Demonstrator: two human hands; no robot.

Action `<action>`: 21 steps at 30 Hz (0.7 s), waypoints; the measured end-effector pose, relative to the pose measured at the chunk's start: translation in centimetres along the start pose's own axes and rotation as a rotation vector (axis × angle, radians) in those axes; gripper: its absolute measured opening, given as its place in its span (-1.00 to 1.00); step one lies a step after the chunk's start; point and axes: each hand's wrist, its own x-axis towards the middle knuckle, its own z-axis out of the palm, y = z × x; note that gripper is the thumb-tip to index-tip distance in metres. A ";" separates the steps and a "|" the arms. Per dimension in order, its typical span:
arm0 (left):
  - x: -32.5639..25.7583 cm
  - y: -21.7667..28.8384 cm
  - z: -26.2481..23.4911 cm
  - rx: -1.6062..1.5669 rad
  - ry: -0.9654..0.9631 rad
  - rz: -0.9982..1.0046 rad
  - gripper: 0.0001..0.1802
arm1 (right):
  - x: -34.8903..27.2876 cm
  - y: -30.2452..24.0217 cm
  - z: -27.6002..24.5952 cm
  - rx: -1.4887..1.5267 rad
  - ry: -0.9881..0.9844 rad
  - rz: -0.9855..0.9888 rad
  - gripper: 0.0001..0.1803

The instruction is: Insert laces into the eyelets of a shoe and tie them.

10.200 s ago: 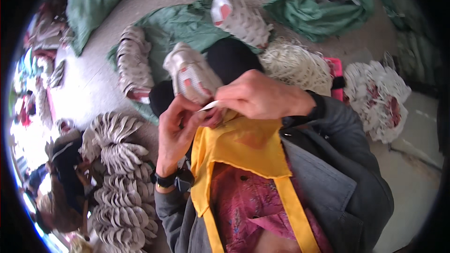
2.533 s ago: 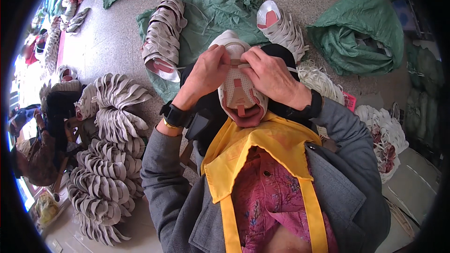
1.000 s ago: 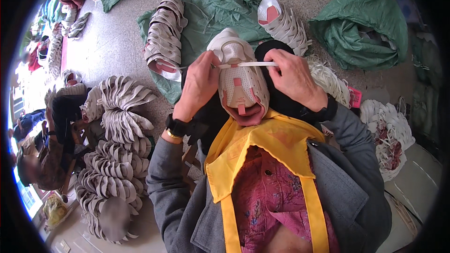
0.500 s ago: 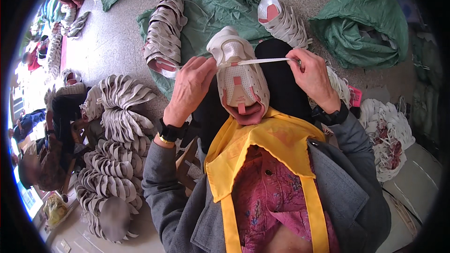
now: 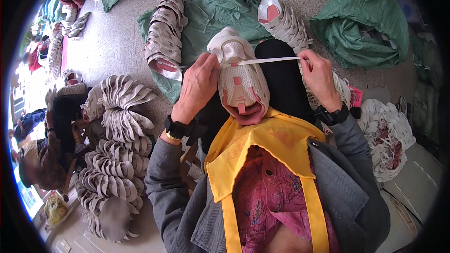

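Observation:
On my lap lies a white and beige shoe upper [image 5: 243,84] with pink trim, its toe pointing away from me and its pink-lined opening toward the yellow apron [image 5: 262,133]. A flat white shoelace [image 5: 274,60] runs across it and stretches out to the right. My right hand [image 5: 320,77] pinches the far end of this lace, held taut above my dark trouser leg. At the upper's left edge, my left hand [image 5: 200,82] is closed with fingers together on the lace's other side; a white tip shows beside it.
Nested stacks of shoe uppers stand ahead at the left [image 5: 165,33] and right [image 5: 283,21] by a green sheet [image 5: 215,14]. A green sack [image 5: 361,28] sits far right. Piled uppers [image 5: 115,159] lie left, a white lace bundle [image 5: 386,136] right. Another person [image 5: 51,154] sits far left.
My right hand has moved slightly right, drawing the lace further out. My left hand has shifted a little to the right, closer against the upper.

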 end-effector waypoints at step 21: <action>-0.9 0.4 -2.6 0.179 -0.024 0.098 -0.88 | -1.8 1.9 -1.7 0.091 -0.043 0.151 -0.92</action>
